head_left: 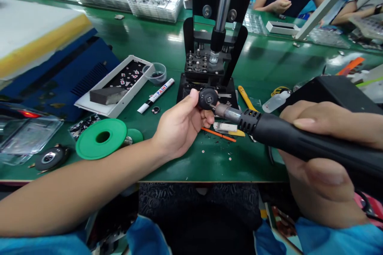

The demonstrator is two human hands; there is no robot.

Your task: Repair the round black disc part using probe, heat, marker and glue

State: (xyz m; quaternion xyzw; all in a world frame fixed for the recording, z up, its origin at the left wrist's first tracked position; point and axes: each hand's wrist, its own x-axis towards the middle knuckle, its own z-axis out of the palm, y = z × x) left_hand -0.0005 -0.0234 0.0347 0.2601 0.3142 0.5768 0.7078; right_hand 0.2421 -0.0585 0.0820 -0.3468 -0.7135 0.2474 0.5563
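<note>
Between the thumb and fingers of my left hand [179, 127] is a small round black part [208, 98] with a metallic centre. My right hand [320, 155] is wrapped around the black handle of a soldering iron [254, 123], held level and pointing left. Its thin tip meets or nearly meets the lower right edge of the black part; I cannot tell if they touch. Just behind stands a black press [206, 63] with a steel rod. Beneath my hands lie a white block [225, 127] and an orange stick [220, 134].
To the left are a green solder spool [101, 138], a paint marker [156, 95], a white tray [131, 91] of tiny parts, a clear cup [157, 72] and a blue machine [60, 75]. A yellow-handled tool [247, 98] and a bottle [275, 101] lie right. Co-workers sit across the bench.
</note>
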